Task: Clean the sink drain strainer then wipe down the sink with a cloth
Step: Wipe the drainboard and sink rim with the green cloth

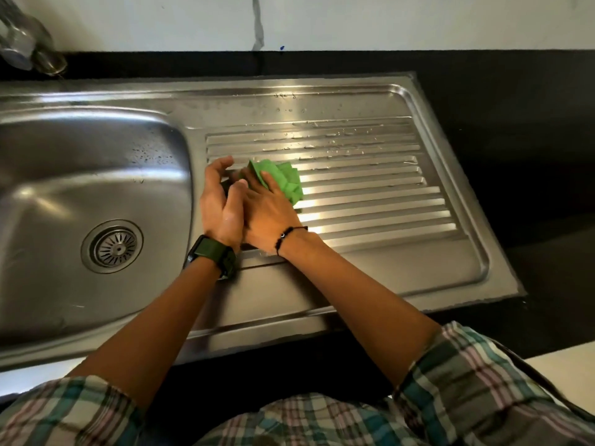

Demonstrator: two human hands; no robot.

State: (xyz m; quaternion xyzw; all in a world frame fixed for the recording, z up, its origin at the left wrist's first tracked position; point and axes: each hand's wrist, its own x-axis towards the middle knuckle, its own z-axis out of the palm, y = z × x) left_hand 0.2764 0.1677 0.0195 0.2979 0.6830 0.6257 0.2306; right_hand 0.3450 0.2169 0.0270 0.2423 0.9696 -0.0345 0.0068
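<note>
A green cloth lies bunched on the ribbed steel drainboard, near its left end. My right hand rests on the cloth with its fingers spread over it. My left hand sits just to the left, touching the right hand, fingers curled around the cloth's dark left edge. The round drain strainer sits in place at the bottom of the sink basin, well to the left of both hands. Water drops dot the drainboard's far part.
A metal tap stands at the back left corner. Black countertop surrounds the steel sink unit, with a white wall behind. My checked shirt fills the bottom of the view.
</note>
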